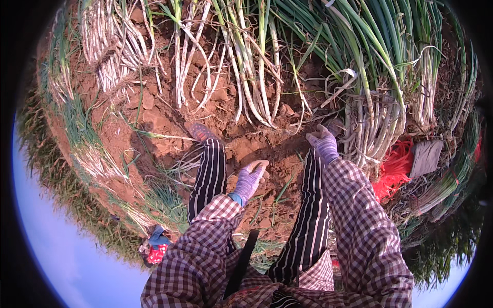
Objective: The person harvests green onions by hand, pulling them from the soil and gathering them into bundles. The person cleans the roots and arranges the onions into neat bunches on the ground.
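My left hand (250, 179), in a purple fingerless glove, hangs over the soil between my knees with its fingers curled and nothing seen in them. By my right knee is my right hand (323, 143), gloved alike, its fingers pointing towards the roots of the long green onions. Its fingertips are partly hidden, so whether they touch a stalk is unclear. A large pile of green onions (375, 123) lies just beyond and right of that hand. Loose green onions (250, 73) with white stems lie in front of me.
Red plastic strips (394, 169) lie right of my right sleeve, beside a grey cloth-like piece (426, 158). Bundled onions (439, 192) lie at the far right. More onion heaps (102, 163) line the left. A person (156, 246) in red and blue is at the lower left. Clods cover the ground.
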The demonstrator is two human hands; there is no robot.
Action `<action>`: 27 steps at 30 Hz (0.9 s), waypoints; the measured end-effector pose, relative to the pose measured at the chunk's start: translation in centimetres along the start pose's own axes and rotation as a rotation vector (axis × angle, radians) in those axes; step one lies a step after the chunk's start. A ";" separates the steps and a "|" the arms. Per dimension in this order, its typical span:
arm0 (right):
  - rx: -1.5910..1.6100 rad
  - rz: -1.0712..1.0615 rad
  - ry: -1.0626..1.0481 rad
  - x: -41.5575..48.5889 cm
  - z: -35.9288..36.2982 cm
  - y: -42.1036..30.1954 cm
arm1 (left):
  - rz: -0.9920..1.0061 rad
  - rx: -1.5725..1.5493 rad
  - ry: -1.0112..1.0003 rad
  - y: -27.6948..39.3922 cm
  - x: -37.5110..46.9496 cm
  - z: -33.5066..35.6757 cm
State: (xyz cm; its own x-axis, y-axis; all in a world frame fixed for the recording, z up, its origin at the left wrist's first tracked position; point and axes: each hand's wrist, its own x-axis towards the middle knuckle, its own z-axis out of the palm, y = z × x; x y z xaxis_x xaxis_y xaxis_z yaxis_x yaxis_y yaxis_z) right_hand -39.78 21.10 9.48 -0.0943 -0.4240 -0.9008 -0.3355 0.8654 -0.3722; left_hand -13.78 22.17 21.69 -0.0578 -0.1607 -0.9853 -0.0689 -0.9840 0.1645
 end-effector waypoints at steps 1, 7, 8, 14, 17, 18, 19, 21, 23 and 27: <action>-0.076 0.080 0.043 3.3 1.6 -1.1 | -0.067 -0.116 0.023 0.0 0.8 -1.6; -0.005 -0.112 0.510 11.9 13.0 0.3 | -0.005 -0.323 0.141 0.7 4.6 -8.8; 0.062 -0.173 0.425 10.5 16.1 3.7 | 0.020 -0.318 0.067 1.8 4.9 -8.6; -0.551 1.106 -0.827 -8.5 25.8 13.3 | -0.009 -0.493 -0.090 0.7 4.3 -10.1; -0.716 0.668 -0.958 -9.2 23.8 13.0 | -0.004 -0.588 -0.115 0.6 4.7 -10.7; -0.810 0.489 -0.800 -7.4 22.9 11.3 | 0.017 -0.586 -0.128 0.3 4.7 -10.9; -0.783 0.406 -0.417 -3.2 22.0 4.0 | 0.013 -0.590 -0.119 -0.2 4.6 -11.1; -0.265 -0.021 0.190 3.3 20.7 -1.0 | -0.002 -0.583 -0.115 -0.2 4.5 -11.0; 0.088 0.032 0.112 9.4 20.7 -7.6 | -0.004 -0.554 -0.052 -0.3 4.8 -11.2; -0.224 0.279 -0.132 17.3 21.3 -2.8 | 0.007 -0.413 0.193 -0.2 7.7 -10.8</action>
State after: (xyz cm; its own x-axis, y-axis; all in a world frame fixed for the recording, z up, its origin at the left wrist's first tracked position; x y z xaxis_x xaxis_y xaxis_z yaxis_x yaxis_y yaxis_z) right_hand -20.49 17.05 -9.87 -0.0942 -0.1295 -0.9871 -0.5121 0.8566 -0.0635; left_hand -3.47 20.34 13.52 0.1329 -0.1405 -0.9811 0.3362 -0.9248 0.1780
